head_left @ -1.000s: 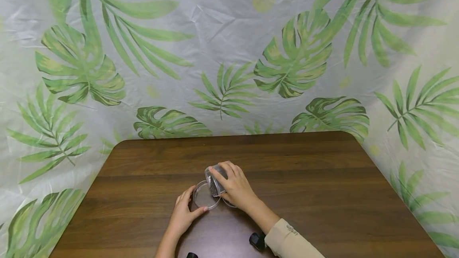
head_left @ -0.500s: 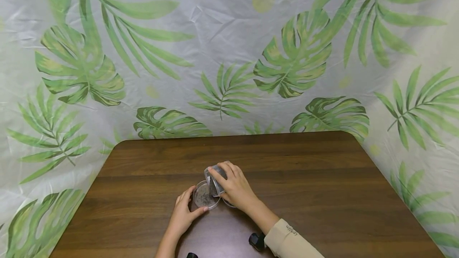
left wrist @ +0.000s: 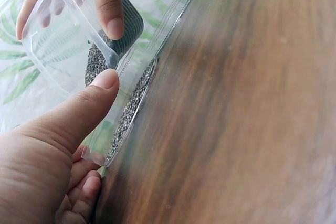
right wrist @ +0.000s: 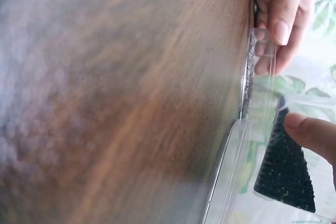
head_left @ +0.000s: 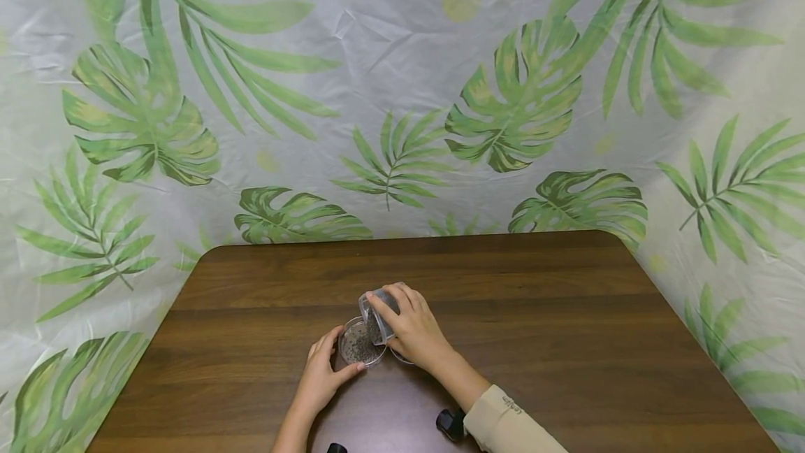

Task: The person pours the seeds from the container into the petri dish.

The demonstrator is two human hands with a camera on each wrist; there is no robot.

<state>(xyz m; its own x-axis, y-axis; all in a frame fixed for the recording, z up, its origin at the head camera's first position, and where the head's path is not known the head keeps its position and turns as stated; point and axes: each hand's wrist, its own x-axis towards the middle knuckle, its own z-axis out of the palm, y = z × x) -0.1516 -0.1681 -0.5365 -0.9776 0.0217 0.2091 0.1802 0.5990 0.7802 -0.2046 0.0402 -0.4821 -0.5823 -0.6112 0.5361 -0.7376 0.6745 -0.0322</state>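
Note:
My right hand [head_left: 415, 327] grips a clear plastic tub [left wrist: 63, 30] from above and holds it tilted over a round clear petri dish [head_left: 344, 358]. Dark granules [right wrist: 286, 171] lie against the tub's lower side and reach its lip. More of the same grit [left wrist: 131, 108] covers the dish's bottom in a thin layer. Thumb on the near edge and fingers on the far left one, my left hand [head_left: 319, 377] holds the dish on the table. The tub and right hand hide the dish's right part from the head view.
A second clear dish [right wrist: 223, 174] sits right beside the first, mostly under the right hand. The brown wooden table [head_left: 553, 341] backs onto a leaf-printed cloth [head_left: 402, 89]. A black device [head_left: 450, 424] is by the right cuff.
Granules have fallen into the first dish, which looked bare a second ago; they now spread over much of its bottom. Both hands and the tub have stayed nearly still.

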